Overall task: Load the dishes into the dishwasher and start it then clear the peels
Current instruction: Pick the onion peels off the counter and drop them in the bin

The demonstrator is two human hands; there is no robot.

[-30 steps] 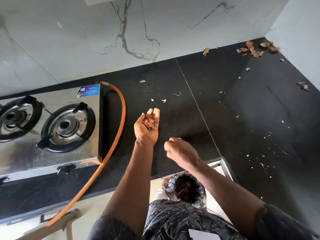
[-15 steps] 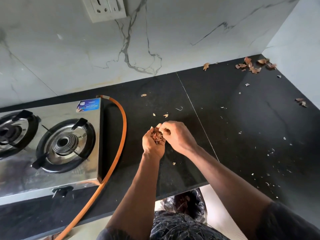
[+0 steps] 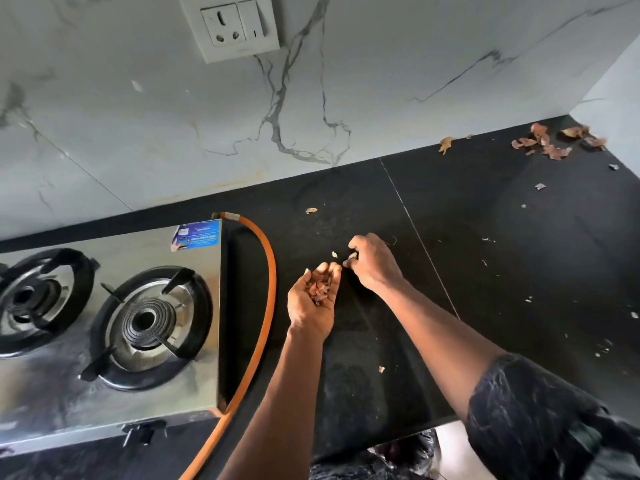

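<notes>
Through the head camera, my left hand [image 3: 313,299] is cupped palm-up over the black polished stone countertop [image 3: 485,271], fingers curled round a small heap of dry reddish-brown papery peels [image 3: 320,289]. My right hand [image 3: 372,263], just beside it, pinches a pale peel scrap [image 3: 351,256]. I judge these feather-light, brittle and apt to flutter off, so I'd take them by fingertip pinches. A loose peel cluster [image 3: 554,143] lies in the far right corner, well apart. The orange rubber gas hose [image 3: 266,289] and steel two-burner stove [image 3: 104,323] hem the left; rightward is roomier. A black bin bag [image 3: 408,455] shows below the counter's front edge.
</notes>
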